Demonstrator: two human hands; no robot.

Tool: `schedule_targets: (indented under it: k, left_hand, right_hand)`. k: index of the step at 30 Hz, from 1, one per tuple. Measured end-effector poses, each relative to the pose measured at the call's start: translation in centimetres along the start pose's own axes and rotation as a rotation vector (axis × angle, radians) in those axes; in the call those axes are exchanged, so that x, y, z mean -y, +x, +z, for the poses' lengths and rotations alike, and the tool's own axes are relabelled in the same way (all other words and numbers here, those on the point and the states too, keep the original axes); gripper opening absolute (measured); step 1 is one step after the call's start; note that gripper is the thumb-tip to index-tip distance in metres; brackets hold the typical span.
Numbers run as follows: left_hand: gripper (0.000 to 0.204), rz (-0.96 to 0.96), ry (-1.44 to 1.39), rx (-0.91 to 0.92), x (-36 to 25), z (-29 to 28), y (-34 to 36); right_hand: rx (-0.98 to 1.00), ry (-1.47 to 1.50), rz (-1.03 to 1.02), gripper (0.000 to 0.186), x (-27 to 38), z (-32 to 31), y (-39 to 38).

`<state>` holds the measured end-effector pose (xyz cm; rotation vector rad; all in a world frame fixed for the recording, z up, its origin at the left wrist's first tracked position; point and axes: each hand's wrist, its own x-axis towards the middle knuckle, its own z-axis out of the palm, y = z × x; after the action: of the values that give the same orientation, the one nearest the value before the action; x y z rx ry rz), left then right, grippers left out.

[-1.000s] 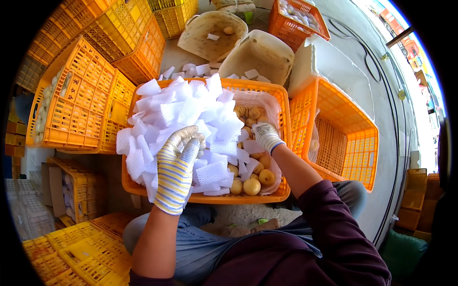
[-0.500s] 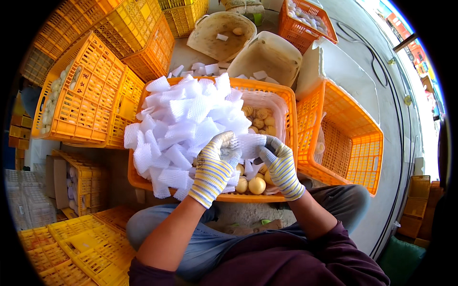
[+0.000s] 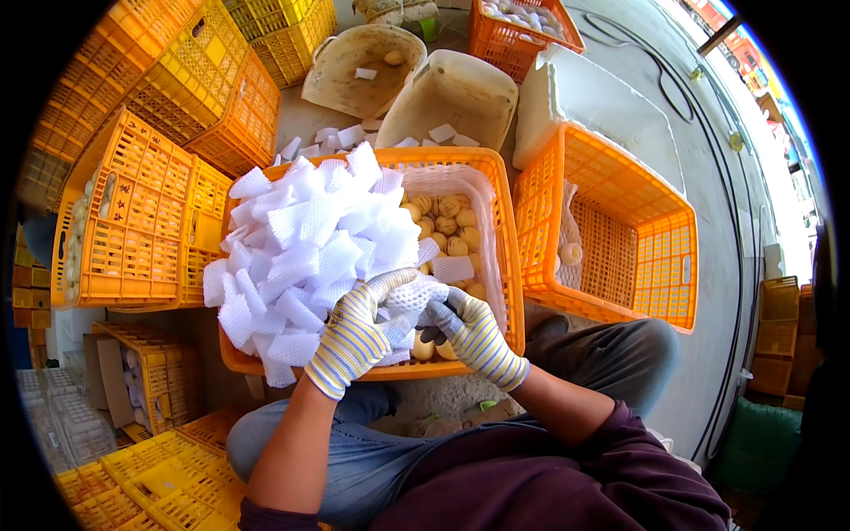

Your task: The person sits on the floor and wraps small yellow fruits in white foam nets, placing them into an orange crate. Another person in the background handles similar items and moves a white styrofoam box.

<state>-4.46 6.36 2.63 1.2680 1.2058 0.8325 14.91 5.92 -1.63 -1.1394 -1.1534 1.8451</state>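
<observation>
Both my hands wear striped knit gloves with grey fingertips and meet over the front of an orange crate point(image 3: 511, 257). Between them is a white foam net sleeve point(image 3: 416, 294), bulging round; what fills it is hidden. My left hand point(image 3: 359, 334) grips its left side, fingers over the top and thumb below. My right hand point(image 3: 471, 338) is closed at the sleeve's right end, fingertips pinched together. A heap of loose white foam net sleeves point(image 3: 301, 239) fills the crate's left part. Round pale-yellow fruits point(image 3: 447, 226) lie at the right, with one flat sleeve point(image 3: 452, 268) on them.
An orange crate point(image 3: 655, 265) with some netting inside stands at the right. Two worn pale tubs point(image 3: 465, 97) are beyond my crate, with foam pieces scattered near them. Stacked yellow and orange crates point(image 3: 146, 212) rise at the left. A black cable point(image 3: 699, 115) runs along the floor.
The sleeve between my hands was flat and stretched out; now it is rounded and closer to me. My hands have come nearer each other. The whole view has shifted slightly.
</observation>
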Motion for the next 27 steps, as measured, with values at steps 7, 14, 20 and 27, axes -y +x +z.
schedule_targets:
  k: [7, 14, 20, 27]
  left_hand:
    - [0.047, -0.117, 0.113, -0.208, 1.4, -1.6, -0.2]
    - [0.045, -0.145, 0.051, -0.283, -0.8, -1.2, 0.5]
    - [0.044, -0.098, 0.126, -0.261, -0.6, -1.5, 0.3]
    - [0.043, -0.039, 0.184, -0.337, -0.1, -2.1, 0.3]
  right_hand:
    - [0.424, -0.733, -0.085, 0.027, 1.7, -2.1, 4.3]
    - [0.040, -1.405, 0.172, 0.026, -4.6, -10.3, 17.4]
    - [0.314, -1.772, 0.210, 0.031, -6.9, -10.0, 18.7]
    - [0.052, -1.385, 0.060, 0.035, -2.3, -10.8, 15.5]
